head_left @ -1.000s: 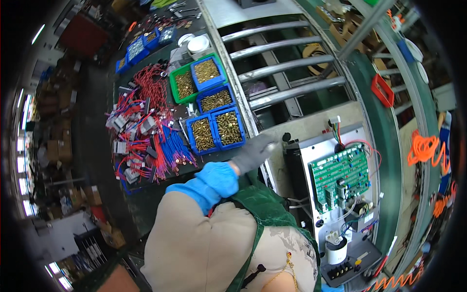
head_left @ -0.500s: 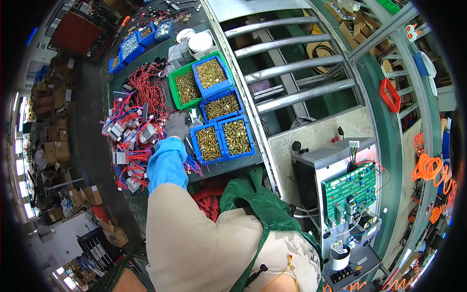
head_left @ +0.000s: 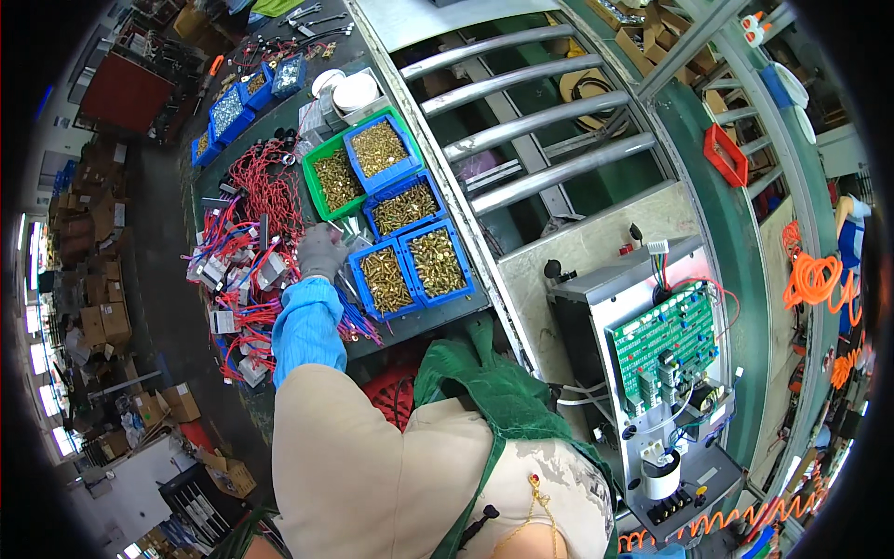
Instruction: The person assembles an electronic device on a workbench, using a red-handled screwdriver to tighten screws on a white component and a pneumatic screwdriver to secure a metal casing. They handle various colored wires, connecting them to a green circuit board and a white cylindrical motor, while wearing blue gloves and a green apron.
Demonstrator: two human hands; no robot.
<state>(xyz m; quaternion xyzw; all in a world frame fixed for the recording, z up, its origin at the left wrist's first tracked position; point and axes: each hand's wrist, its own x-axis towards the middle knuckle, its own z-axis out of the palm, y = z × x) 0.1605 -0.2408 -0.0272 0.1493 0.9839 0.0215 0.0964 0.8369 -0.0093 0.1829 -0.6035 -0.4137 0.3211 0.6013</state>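
left hand (head_left: 321,252) on red wire bundles (head_left: 247,242) — beside blue bins (head_left: 410,265)

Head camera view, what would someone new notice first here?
Probably the blue bins of brass screws in the middle of the bench, with a tangle of red wires to their left. A gloved left hand reaches between them, and a green circuit board sits at right.

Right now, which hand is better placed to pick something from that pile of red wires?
The left hand, probably. In its grey glove it already reaches out over the red wire pile, beside the blue bins of brass screws. The right hand is not in view.
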